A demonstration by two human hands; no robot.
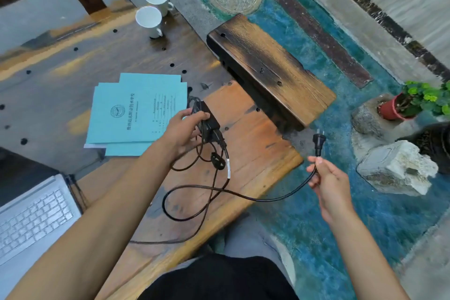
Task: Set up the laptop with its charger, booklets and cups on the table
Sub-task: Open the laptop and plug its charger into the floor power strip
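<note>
My left hand [183, 130] grips the black charger brick [208, 120] just above the wooden table [248, 153], right of the booklets. My right hand [326, 178] pinches the charger's cable just below its plug [319, 142], held out past the table's right edge over the floor. The black cable [194, 202] loops loosely across the table between both hands. Light blue booklets [136, 114] lie stacked mid-table. An open silver laptop [31, 221] sits at the lower left. Two white cups [152, 10] stand at the far edge.
A dark wooden bench [270, 68] stands beside the table on the right. Rocks [397, 168] and a red potted plant [404, 105] sit on the blue-green floor further right. Small round holes dot the table top.
</note>
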